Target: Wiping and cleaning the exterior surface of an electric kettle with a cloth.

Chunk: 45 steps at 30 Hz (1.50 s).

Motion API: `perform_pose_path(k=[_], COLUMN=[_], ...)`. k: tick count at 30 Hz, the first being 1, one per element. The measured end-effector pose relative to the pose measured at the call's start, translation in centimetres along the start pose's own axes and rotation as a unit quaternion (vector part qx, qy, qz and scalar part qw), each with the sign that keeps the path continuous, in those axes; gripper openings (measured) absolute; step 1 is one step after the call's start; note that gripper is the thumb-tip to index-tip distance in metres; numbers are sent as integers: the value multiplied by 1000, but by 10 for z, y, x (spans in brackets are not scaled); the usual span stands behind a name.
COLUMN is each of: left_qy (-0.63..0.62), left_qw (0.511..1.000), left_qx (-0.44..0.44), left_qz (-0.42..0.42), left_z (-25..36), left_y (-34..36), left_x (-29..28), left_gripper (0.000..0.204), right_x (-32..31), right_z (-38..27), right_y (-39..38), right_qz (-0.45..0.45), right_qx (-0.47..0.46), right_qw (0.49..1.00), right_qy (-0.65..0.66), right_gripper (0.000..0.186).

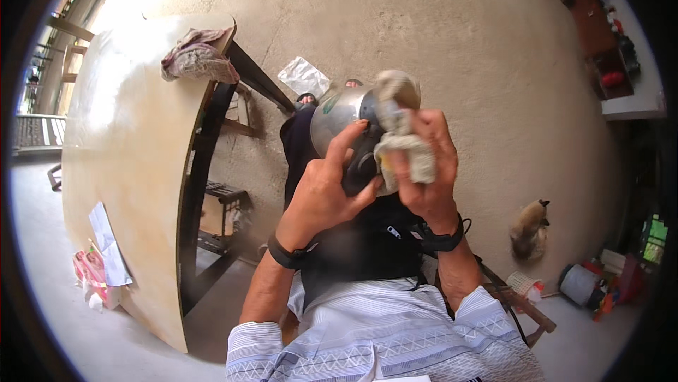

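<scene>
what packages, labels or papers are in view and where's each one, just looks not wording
Pink packet: table's near-left edge, flat, pink with white.
White paper sheet: lying beside it on the table.
Clear plastic bag: floor past the metal pot, crumpled, whitish.

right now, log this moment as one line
left hand: grips shiny round metal pot | right hand: presses crumpled beige cloth on pot | crumpled pinkish rag on pale wooden table

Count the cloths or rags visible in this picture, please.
2. One rag is in the right hand, pressed against the metal pot that the left hand holds. Another rag lies on the far end of the table. Others may be hidden.
</scene>
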<state>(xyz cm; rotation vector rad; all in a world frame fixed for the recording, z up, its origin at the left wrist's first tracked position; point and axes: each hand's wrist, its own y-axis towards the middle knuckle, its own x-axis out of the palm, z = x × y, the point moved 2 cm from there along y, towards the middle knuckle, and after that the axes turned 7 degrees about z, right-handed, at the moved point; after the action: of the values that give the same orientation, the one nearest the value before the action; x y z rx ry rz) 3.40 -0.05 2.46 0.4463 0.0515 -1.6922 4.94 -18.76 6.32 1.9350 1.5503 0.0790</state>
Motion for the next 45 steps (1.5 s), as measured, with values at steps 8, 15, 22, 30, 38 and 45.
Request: perform_pose_path(k=[8, 15, 22, 30, 38, 45], left_qy=[58, 67, 81, 81, 75, 56], left_qw=[997, 994, 992, 990, 995, 997], left_qx=[40, 81, 101, 115, 54, 3], left_qz=[16, 13, 8, 18, 35, 57], left_z=[4, 9, 14, 14, 2, -7], left_y=[-1, 3, 3, -2, -29, -53], left_x=[19, 25, 35, 40, 12, -5], left_gripper=[85, 78, 73, 73, 78, 77], right_x=[9, 12, 7, -4, -18, 20], right_z=[10, 14, 29, 37, 72, 10], right_y=[42, 56, 68, 65, 40, -14], right_qz=[-100, -118, -106, -34, 143, 23], right_qx=[-127, -1, 72, 137, 85, -120], right_qw=[978, 978, 977, 972, 981, 992], right_qy=[-134, -175, -173, -186, -102, -22], right_gripper=[26, 20, 27, 34, 40, 30])
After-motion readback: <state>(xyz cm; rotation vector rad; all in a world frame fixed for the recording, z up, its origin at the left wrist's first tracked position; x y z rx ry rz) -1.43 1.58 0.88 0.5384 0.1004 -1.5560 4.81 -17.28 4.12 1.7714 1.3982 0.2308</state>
